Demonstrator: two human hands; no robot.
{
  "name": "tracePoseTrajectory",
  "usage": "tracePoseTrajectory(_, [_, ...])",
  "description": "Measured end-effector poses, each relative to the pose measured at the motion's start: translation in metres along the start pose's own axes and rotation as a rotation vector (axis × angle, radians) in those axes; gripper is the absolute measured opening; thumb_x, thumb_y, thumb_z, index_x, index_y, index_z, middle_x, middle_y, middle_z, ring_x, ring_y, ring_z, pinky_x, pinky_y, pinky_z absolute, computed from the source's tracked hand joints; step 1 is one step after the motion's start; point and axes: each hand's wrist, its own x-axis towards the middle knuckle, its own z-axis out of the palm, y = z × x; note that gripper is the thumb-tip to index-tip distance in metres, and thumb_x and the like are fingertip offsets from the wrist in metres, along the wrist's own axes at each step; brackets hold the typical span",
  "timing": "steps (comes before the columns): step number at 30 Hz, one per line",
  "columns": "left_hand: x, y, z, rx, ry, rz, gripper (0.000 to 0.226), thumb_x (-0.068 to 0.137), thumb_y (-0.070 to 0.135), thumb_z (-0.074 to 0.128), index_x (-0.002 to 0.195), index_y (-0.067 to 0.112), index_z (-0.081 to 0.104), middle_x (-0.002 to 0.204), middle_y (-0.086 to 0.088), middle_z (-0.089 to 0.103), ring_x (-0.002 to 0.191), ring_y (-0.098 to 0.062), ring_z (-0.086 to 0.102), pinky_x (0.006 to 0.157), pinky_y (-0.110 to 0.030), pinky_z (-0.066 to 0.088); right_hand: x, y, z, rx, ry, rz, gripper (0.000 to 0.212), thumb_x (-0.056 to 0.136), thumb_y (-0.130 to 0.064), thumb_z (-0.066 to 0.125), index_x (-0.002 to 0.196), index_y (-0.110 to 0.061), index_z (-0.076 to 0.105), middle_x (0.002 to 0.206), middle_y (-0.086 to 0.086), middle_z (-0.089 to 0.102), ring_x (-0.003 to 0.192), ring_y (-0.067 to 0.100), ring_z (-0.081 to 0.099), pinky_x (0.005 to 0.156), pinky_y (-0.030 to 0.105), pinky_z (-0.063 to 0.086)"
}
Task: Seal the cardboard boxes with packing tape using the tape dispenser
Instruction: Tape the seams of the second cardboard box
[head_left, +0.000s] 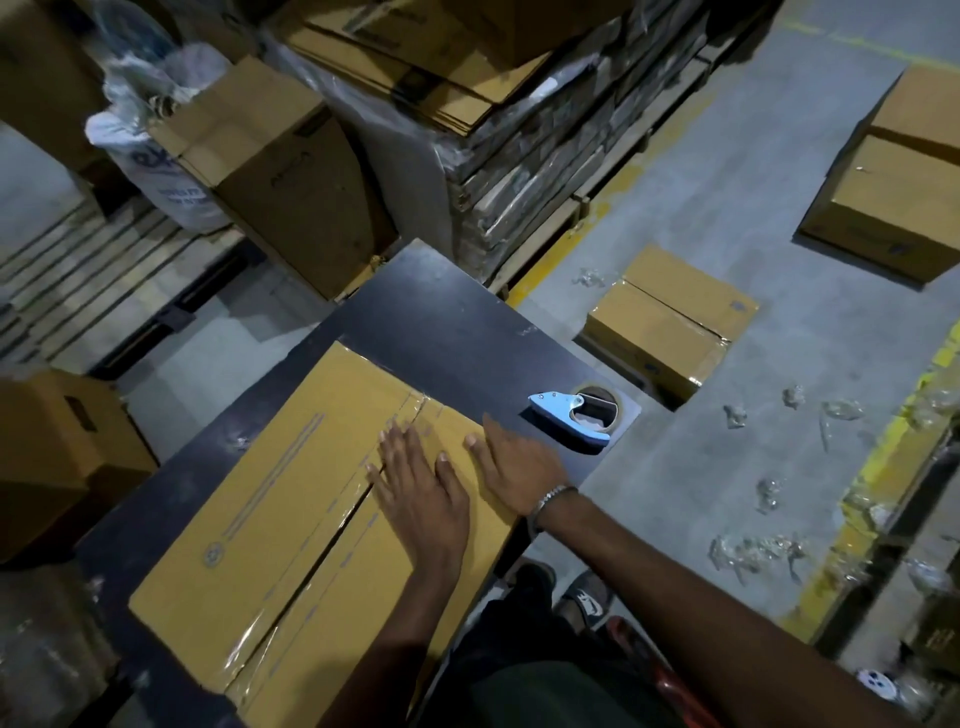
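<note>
A brown cardboard box (260, 525) lies flat on the dark table (441, 317), with clear tape along its centre seam. My left hand (423, 493) presses flat on the box top beside the seam, fingers straight. Close to the right of it, my right hand (514, 457) rests flat on the box's right edge; a metal bracelet is on that wrist. The blue tape dispenser (574, 415) with its roll lies on the table's right corner, just beyond my right hand and untouched.
Sealed boxes stand on the grey floor to the right (670, 322) and far right (893, 187). A pallet of flat cardboard (519, 130) rises behind the table, more boxes (275, 166) at left. Crumpled plastic scraps (753, 551) litter the floor by a yellow line.
</note>
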Motion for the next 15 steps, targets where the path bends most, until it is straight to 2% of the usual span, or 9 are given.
tracePoseTrajectory(1, [0.002,-0.001,0.0,0.02,-0.022,-0.046,0.061,0.112,0.039,0.033,0.166,0.012,0.026,0.175,-0.005,0.019,0.163,-0.019,0.006,0.132,-0.052,0.005,0.007,0.002,-0.006,-0.012,-0.067,0.032,0.056,0.108,-0.062,0.018,0.142,-0.027,0.044,0.125,0.016,0.069,0.112,0.037,0.066,0.084,0.04,0.049])
tracePoseTrajectory(2, [0.005,-0.003,0.0,0.036,-0.063,-0.078,0.064,0.112,0.044,0.029,0.166,0.011,0.024,0.175,-0.005,0.019,0.163,-0.018,0.006,0.131,-0.054,0.008,0.014,0.005,-0.015,0.007,-0.169,0.059,0.061,0.105,-0.068,0.013,0.139,-0.03,0.046,0.127,0.017,0.068,0.116,0.038,0.065,0.089,0.041,0.047])
tracePoseTrajectory(4, [0.013,-0.006,-0.002,0.092,-0.147,-0.073,0.068,0.109,0.05,0.026,0.166,0.011,0.028,0.175,-0.005,0.021,0.163,-0.018,0.01,0.131,-0.055,0.008,0.027,0.005,-0.036,0.078,-0.321,0.109,0.085,0.097,-0.079,0.005,0.149,-0.028,0.049,0.145,0.016,0.059,0.129,0.036,0.058,0.106,0.043,0.042])
tracePoseTrajectory(5, [0.018,-0.007,-0.005,0.11,-0.169,-0.053,0.069,0.108,0.051,0.027,0.164,0.012,0.031,0.174,-0.005,0.024,0.162,-0.019,0.015,0.131,-0.054,0.007,0.034,0.001,-0.044,0.103,-0.328,0.1,0.089,0.097,-0.08,0.005,0.153,-0.026,0.047,0.152,0.013,0.053,0.135,0.034,0.053,0.113,0.043,0.038])
tracePoseTrajectory(7, [0.031,-0.013,-0.015,0.1,-0.152,-0.012,0.067,0.107,0.049,0.031,0.162,0.012,0.037,0.171,-0.005,0.031,0.16,-0.02,0.024,0.131,-0.053,0.008,0.045,-0.015,-0.046,0.211,-0.245,0.011,0.074,0.104,-0.07,0.014,0.162,-0.027,0.032,0.166,0.003,0.036,0.15,0.024,0.038,0.122,0.036,0.025])
tracePoseTrajectory(10, [0.056,-0.034,-0.022,0.138,-0.074,-0.027,0.065,0.108,0.046,0.03,0.161,0.009,0.038,0.17,-0.008,0.032,0.159,-0.023,0.025,0.129,-0.055,0.015,0.058,-0.042,-0.021,0.332,-0.223,-0.136,0.065,0.111,-0.055,0.024,0.167,-0.025,0.012,0.172,-0.005,0.018,0.157,0.016,0.023,0.123,0.026,0.016])
tracePoseTrajectory(12, [0.067,-0.053,-0.019,0.169,-0.089,-0.075,0.067,0.11,0.049,0.026,0.162,0.009,0.036,0.171,-0.009,0.029,0.161,-0.024,0.02,0.128,-0.058,0.017,0.063,-0.048,0.003,0.253,-0.226,-0.124,0.064,0.111,-0.054,0.022,0.166,-0.024,0.015,0.17,-0.002,0.025,0.152,0.023,0.034,0.123,0.035,0.028])
tracePoseTrajectory(13, [0.068,-0.06,-0.017,0.18,-0.105,-0.084,0.069,0.11,0.051,0.023,0.164,0.009,0.033,0.172,-0.008,0.026,0.162,-0.024,0.017,0.128,-0.059,0.016,0.067,-0.048,0.011,0.227,-0.23,-0.078,0.064,0.109,-0.058,0.019,0.164,-0.025,0.024,0.166,0.001,0.036,0.145,0.028,0.043,0.119,0.041,0.036])
tracePoseTrajectory(15, [0.067,-0.07,-0.012,0.191,-0.115,-0.061,0.07,0.111,0.055,0.02,0.166,0.011,0.028,0.174,-0.006,0.021,0.163,-0.023,0.013,0.129,-0.058,0.014,0.079,-0.047,0.012,0.2,-0.27,0.027,0.071,0.104,-0.067,0.009,0.144,-0.024,0.049,0.146,0.01,0.058,0.129,0.034,0.057,0.109,0.048,0.045])
